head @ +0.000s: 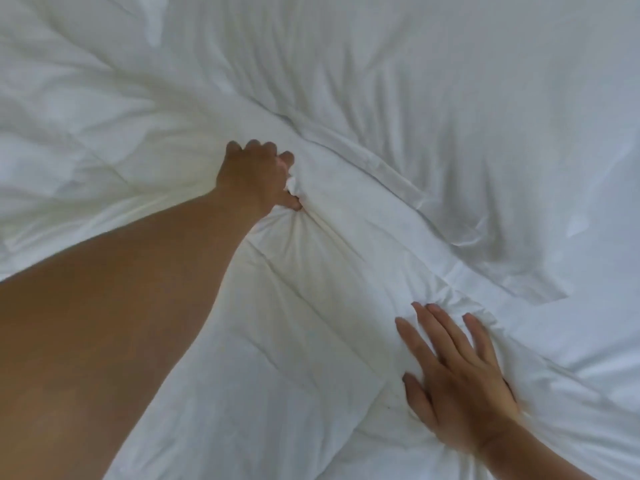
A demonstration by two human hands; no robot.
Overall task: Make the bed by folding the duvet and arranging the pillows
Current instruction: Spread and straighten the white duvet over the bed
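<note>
Clenching a bunch of the rumpled white quilted duvet (311,271) in my left hand (258,174), right hand (457,382) pressing flat and released; pulling unevenly would probably skew the fold.

Wrinkled white sheet (502,98) across the far side.

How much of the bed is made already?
Not much looks done: the white duvet is rumpled and wrinkled all over. Right now the left hand grips a bunch of it while the right hand presses it flat. Folding remains; no pillows are clearly visible.
</note>
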